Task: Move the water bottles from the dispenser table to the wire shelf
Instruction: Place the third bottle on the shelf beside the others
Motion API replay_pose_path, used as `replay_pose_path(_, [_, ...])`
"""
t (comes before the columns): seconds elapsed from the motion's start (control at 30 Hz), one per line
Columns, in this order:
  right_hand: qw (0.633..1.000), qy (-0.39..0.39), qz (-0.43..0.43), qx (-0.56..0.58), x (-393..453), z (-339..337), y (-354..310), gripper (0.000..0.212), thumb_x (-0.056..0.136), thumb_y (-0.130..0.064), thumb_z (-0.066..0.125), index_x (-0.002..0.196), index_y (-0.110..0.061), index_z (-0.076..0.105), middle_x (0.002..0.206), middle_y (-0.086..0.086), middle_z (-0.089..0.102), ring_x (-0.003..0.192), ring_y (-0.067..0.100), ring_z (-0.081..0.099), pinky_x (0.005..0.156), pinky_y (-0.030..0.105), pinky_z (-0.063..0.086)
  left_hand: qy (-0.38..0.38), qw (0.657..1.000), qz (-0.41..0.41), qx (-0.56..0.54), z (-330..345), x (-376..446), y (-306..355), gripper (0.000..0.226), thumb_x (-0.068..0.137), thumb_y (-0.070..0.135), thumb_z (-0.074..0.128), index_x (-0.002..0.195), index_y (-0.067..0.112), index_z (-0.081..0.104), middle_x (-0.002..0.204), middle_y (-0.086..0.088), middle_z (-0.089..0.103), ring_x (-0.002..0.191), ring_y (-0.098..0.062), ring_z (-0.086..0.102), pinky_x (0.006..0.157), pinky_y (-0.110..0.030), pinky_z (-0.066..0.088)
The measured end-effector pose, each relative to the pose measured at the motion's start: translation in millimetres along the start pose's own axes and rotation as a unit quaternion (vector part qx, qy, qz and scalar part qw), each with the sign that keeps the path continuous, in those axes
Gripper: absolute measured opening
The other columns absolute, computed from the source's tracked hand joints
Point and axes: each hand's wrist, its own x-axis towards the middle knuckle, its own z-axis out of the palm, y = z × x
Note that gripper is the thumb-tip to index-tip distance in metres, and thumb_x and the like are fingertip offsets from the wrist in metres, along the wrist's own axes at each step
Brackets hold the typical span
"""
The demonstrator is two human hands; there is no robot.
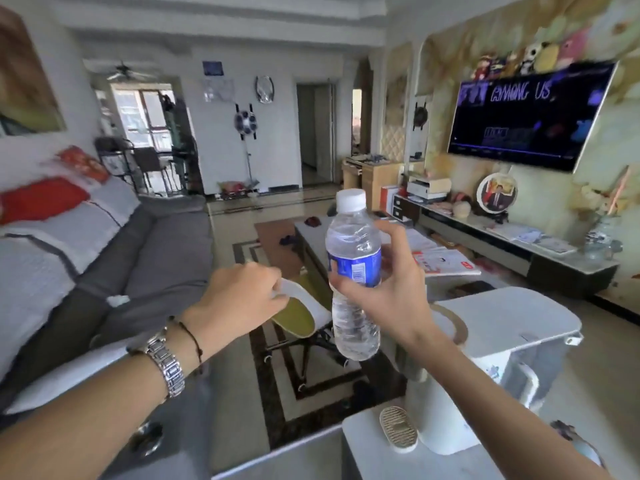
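Observation:
A clear water bottle (351, 237) with a white cap and a blue label is held upright in the air by my right hand (391, 289), which grips it around the label. My left hand (239, 299) hangs level with it to the left, fingers curled and loosely closed, holding nothing that I can see. The white water dispenser (485, 341) stands on its white table (367, 459) at the lower right, below my right forearm. A dark wire shelf (114, 161) stands far back on the left, beyond the sofa.
A grey sofa (149, 271) with red cushions runs along the left. A coffee table (311, 233) with papers sits ahead, a stool with a yellow-green seat (298, 317) in front of it. A TV (526, 116) and low console line the right wall.

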Motion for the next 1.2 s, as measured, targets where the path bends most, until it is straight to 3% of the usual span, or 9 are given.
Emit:
replay_pose_path(0.17, [0.996, -0.049, -0.05, 0.062, 15.4, 88.1, -72.0, 0.062, 0.06, -0.021, 0.086, 0.11, -0.03, 0.05, 0.087, -0.012, 0.072, 0.079, -0.001, 0.067, 0.069, 0.009, 0.051, 0.001, 0.995, -0.094, 0.018, -54.3, -55.6, -101.8, 0.026, 0.086, 0.049, 0.052, 0.093, 0.027, 0.064, 0.098, 0.005, 0.067, 0.094, -0.02, 0.062, 0.073, -0.031, 0.046])
replay_pose_path(0.3, [0.984, -0.105, -0.084, 0.113, 21.5, 163.0, -119.5, 0.064, 0.059, -0.024, 0.087, 0.111, -0.031, 0.051, 0.084, -0.008, 0.074, 0.076, 0.005, 0.07, 0.071, 0.023, 0.058, -0.005, 0.983, -0.182, 0.023, -91.0, -108.5, -174.5, 0.023, 0.083, 0.05, 0.055, 0.09, 0.03, 0.064, 0.098, 0.007, 0.066, 0.097, -0.019, 0.062, 0.081, -0.034, 0.05])
replay_pose_path(0.43, [0.962, -0.174, -0.113, 0.177, 22.8, 233.3, -163.1, 0.061, 0.06, -0.02, 0.087, 0.108, -0.033, 0.052, 0.088, -0.023, 0.072, 0.077, -0.003, 0.069, 0.065, 0.008, 0.051, 0.003, 0.965, -0.257, 0.057, -122.7, -158.8, -228.4, 0.024, 0.081, 0.048, 0.056, 0.089, 0.029, 0.067, 0.097, 0.007, 0.069, 0.096, -0.015, 0.063, 0.079, -0.03, 0.05])
replay_pose_path(0.53, [0.943, -0.224, -0.112, 0.22, 24.3, 285.3, -188.3, 0.064, 0.058, -0.021, 0.088, 0.109, -0.037, 0.052, 0.089, -0.013, 0.074, 0.079, 0.0, 0.07, 0.069, 0.013, 0.053, -0.013, 0.947, -0.299, 0.12, -144.6, -187.1, -255.7, 0.027, 0.086, 0.046, 0.052, 0.102, 0.03, 0.066, 0.115, 0.003, 0.065, 0.112, -0.019, 0.057, 0.082, -0.03, 0.044])
replay_pose_path(0.7, [0.906, -0.289, -0.121, 0.283, 34.7, 363.0, -228.2, 0.07, 0.056, -0.023, 0.089, 0.111, -0.037, 0.048, 0.088, -0.005, 0.073, 0.077, 0.004, 0.07, 0.074, 0.022, 0.056, -0.008, 0.9, -0.393, 0.187, -168.0, -212.7, -296.3, 0.03, 0.086, 0.048, 0.05, 0.102, 0.029, 0.065, 0.109, 0.003, 0.066, 0.102, -0.022, 0.062, 0.074, -0.028, 0.044])
replay_pose_path(0.8, [0.876, -0.334, -0.146, 0.315, 42.9, 400.8, -251.8, 0.07, 0.057, -0.025, 0.089, 0.111, -0.04, 0.047, 0.088, -0.008, 0.072, 0.08, 0.006, 0.07, 0.075, 0.028, 0.057, -0.002, 0.873, -0.445, 0.202, -177.8, -230.2, -315.0, 0.031, 0.083, 0.051, 0.052, 0.101, 0.029, 0.065, 0.108, 0.0, 0.066, 0.102, -0.024, 0.062, 0.079, -0.033, 0.047])
replay_pose_path(0.93, [0.84, -0.373, -0.177, 0.352, 43.3, 440.2, -287.9, 0.062, 0.058, -0.028, 0.088, 0.097, -0.049, 0.046, 0.09, -0.011, 0.071, 0.078, 0.002, 0.069, 0.067, 0.019, 0.053, -0.001, 0.831, -0.511, 0.218, -195.3, -259.6, -331.3, 0.031, 0.083, 0.053, 0.054, 0.097, 0.028, 0.065, 0.107, -0.001, 0.067, 0.102, -0.026, 0.063, 0.08, -0.033, 0.047])
replay_pose_path(1.07, [0.801, -0.417, -0.185, 0.388, 25.2, 473.6, -322.5, 0.071, 0.055, -0.032, 0.088, 0.113, -0.039, 0.048, 0.086, -0.007, 0.072, 0.077, 0.006, 0.069, 0.068, 0.025, 0.055, -0.012, 0.778, -0.581, 0.238, -212.7, -296.9, -338.0, 0.032, 0.081, 0.056, 0.055, 0.097, 0.03, 0.064, 0.107, 0.002, 0.066, 0.102, -0.024, 0.061, 0.08, -0.034, 0.047])
replay_pose_path(1.2, [0.764, -0.457, -0.196, 0.412, -6.2, 501.0, -358.3, 0.072, 0.055, -0.035, 0.088, 0.113, -0.04, 0.047, 0.083, -0.007, 0.073, 0.074, 0.004, 0.069, 0.067, 0.024, 0.053, -0.015, 0.73, -0.631, 0.26, -232.0, -339.6, -336.9, 0.029, 0.082, 0.053, 0.054, 0.095, 0.03, 0.065, 0.106, 0.001, 0.066, 0.101, -0.024, 0.061, 0.078, -0.033, 0.045])
